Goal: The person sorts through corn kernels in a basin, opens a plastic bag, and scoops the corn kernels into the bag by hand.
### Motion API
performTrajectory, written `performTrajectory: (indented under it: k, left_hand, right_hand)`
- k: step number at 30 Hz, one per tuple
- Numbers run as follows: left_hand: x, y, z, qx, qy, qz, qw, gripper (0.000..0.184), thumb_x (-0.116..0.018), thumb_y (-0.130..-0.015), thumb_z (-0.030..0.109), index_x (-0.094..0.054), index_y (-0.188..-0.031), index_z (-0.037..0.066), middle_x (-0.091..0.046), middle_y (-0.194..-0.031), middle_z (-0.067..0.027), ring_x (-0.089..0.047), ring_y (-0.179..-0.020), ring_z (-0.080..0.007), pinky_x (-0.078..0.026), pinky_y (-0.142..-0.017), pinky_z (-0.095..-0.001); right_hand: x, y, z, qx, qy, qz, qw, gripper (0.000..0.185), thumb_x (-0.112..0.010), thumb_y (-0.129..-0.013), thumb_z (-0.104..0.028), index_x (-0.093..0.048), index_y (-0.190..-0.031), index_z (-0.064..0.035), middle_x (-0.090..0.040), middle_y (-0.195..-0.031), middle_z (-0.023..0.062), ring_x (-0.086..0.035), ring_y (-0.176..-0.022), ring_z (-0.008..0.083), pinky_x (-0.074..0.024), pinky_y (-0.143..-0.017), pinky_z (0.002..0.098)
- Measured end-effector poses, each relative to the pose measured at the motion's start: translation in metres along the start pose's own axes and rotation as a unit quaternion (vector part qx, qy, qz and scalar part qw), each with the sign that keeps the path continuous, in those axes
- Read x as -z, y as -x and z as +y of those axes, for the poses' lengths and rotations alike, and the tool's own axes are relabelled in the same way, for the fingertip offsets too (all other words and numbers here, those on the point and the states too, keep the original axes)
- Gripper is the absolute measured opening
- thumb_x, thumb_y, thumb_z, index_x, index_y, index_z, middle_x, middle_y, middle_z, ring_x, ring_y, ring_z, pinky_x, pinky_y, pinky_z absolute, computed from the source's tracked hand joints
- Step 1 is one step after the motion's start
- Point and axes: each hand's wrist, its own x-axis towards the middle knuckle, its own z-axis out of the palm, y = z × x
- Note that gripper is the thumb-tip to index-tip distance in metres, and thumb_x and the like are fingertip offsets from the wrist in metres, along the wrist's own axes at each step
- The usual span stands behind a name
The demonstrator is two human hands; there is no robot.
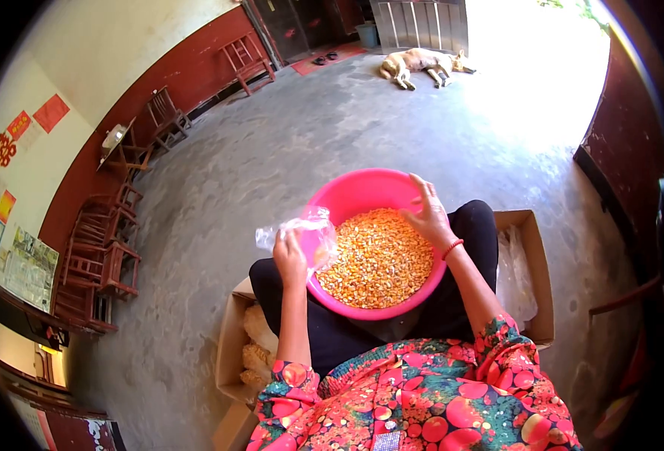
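A pink basin [339, 188] rests between my knees, partly filled with loose yellow-orange corn kernels [381, 259]. My left hand [290, 255] pinches a clear plastic bag [318, 229] over the basin's left side; a little something pale shows through the bag, too unclear to name. At the basin's right rim is my right hand [430, 214], fingers spread, with nothing in it. Its thumb points in over the kernels.
A cardboard box [230, 353] with filled bags of corn [257, 357] stands by my left leg. Another box [544, 278] with clear plastic bags [516, 282] is at my right. A dog [422, 66] lies near the doorway. Wooden chairs [99, 259] line the left wall.
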Motion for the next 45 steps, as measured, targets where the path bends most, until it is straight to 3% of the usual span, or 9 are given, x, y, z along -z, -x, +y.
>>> performTrajectory:
  k: [3,5,9,11,20,30,40,44,45]
  left_hand:
    - [-0.016,-0.007,0.051,0.046,0.161,-0.139,0.976,0.025,-0.036,-0.090,0.017,-0.055,-0.094,0.000,-0.057,-0.083,-0.0041,-0.054,-0.075,-0.0105,-0.043,-0.068,-0.0230]
    - [-0.027,-0.011,0.075,0.039,0.224,-0.177,0.958,0.027,-0.036,-0.090,0.020,-0.055,-0.095,0.002,-0.058,-0.082,-0.0019,-0.053,-0.073,-0.0078,-0.044,-0.066,-0.0213]
    - [-0.032,-0.024,0.099,0.128,0.420,-0.233,0.868,0.029,-0.041,-0.088,0.027,-0.054,-0.099,0.003,-0.059,-0.076,-0.0021,-0.055,-0.065,-0.0083,-0.045,-0.061,-0.0210]
    - [-0.029,-0.032,0.090,0.140,0.436,-0.231,0.858,0.029,-0.041,-0.088,0.027,-0.055,-0.098,0.003,-0.059,-0.076,-0.0023,-0.055,-0.065,-0.0087,-0.045,-0.061,-0.0215]
    - [-0.017,-0.014,-0.030,0.206,0.154,-0.182,0.949,0.023,-0.044,-0.087,0.019,-0.058,-0.088,0.001,-0.059,-0.075,-0.0036,-0.055,-0.065,-0.0100,-0.045,-0.063,-0.0229]
    - [-0.016,0.011,-0.037,0.169,0.260,-0.200,0.929,0.039,-0.060,-0.077,0.010,-0.044,-0.111,0.000,-0.051,-0.102,-0.0069,-0.048,-0.094,-0.0097,-0.040,-0.080,-0.0232]
    - [-0.029,0.031,-0.060,-0.001,-0.043,-0.053,0.998,0.007,-0.056,-0.076,0.005,-0.053,-0.077,-0.001,-0.057,-0.068,-0.0061,-0.055,-0.058,-0.0098,-0.043,-0.053,-0.0249]
    - [-0.044,0.037,-0.078,0.176,0.151,-0.093,0.968,0.018,-0.056,-0.077,0.007,-0.050,-0.090,-0.004,-0.059,-0.077,-0.0101,-0.057,-0.069,-0.0194,-0.045,-0.060,-0.0282]
    - [-0.052,0.039,-0.101,0.043,0.097,-0.073,0.992,0.021,-0.056,-0.078,0.008,-0.049,-0.095,-0.003,-0.058,-0.082,-0.0082,-0.057,-0.069,-0.0154,-0.045,-0.054,-0.0226]
  right_hand:
    - [-0.021,-0.004,-0.022,0.034,-0.144,-0.098,0.984,0.078,-0.067,-0.068,-0.011,-0.021,-0.131,-0.0122,-0.037,-0.120,0.0136,-0.054,-0.073,0.0107,-0.0464,-0.057,0.0214]
    - [-0.032,-0.004,-0.034,0.044,-0.134,-0.125,0.982,0.080,-0.069,-0.066,-0.017,-0.021,-0.130,-0.0095,-0.036,-0.122,0.0165,-0.049,-0.090,0.0172,-0.0460,-0.067,0.0262]
    - [-0.054,-0.004,-0.035,-0.040,-0.114,-0.095,0.988,0.052,-0.065,-0.070,-0.016,-0.042,-0.115,-0.0033,-0.054,-0.090,0.0145,-0.055,-0.079,0.0167,-0.0472,-0.057,0.0276]
    - [-0.054,-0.007,-0.032,-0.084,-0.221,-0.045,0.971,0.020,-0.054,-0.077,-0.005,-0.054,-0.097,-0.0005,-0.052,-0.059,0.0033,-0.048,-0.042,0.0075,-0.0384,-0.035,0.0216]
    - [-0.030,-0.014,-0.010,-0.027,0.017,-0.072,0.997,0.013,-0.049,-0.073,-0.007,-0.056,-0.081,-0.0002,-0.057,-0.060,0.0156,-0.058,-0.047,0.0194,-0.0468,-0.046,0.0297]
    - [-0.075,-0.030,0.043,-0.011,0.177,0.011,0.984,0.016,-0.050,-0.069,-0.013,-0.052,-0.082,-0.0040,-0.055,-0.078,0.0194,-0.053,-0.081,0.0369,-0.0428,-0.070,0.0432]
    - [-0.064,-0.007,0.037,0.020,0.155,0.114,0.981,0.046,-0.052,-0.065,-0.001,-0.042,-0.110,-0.0059,-0.037,-0.114,0.0210,-0.048,-0.092,0.0375,-0.0409,-0.079,0.0419]
    - [-0.062,0.014,-0.027,0.086,0.017,-0.026,0.996,0.023,-0.052,-0.066,0.002,-0.055,-0.088,-0.0055,-0.055,-0.086,0.0122,-0.053,-0.081,0.0282,-0.0419,-0.073,0.0376]
    - [-0.067,0.018,-0.037,0.139,0.029,-0.069,0.988,0.013,-0.053,-0.066,0.001,-0.057,-0.077,-0.0049,-0.057,-0.071,0.0080,-0.055,-0.076,0.0249,-0.0419,-0.070,0.0357]
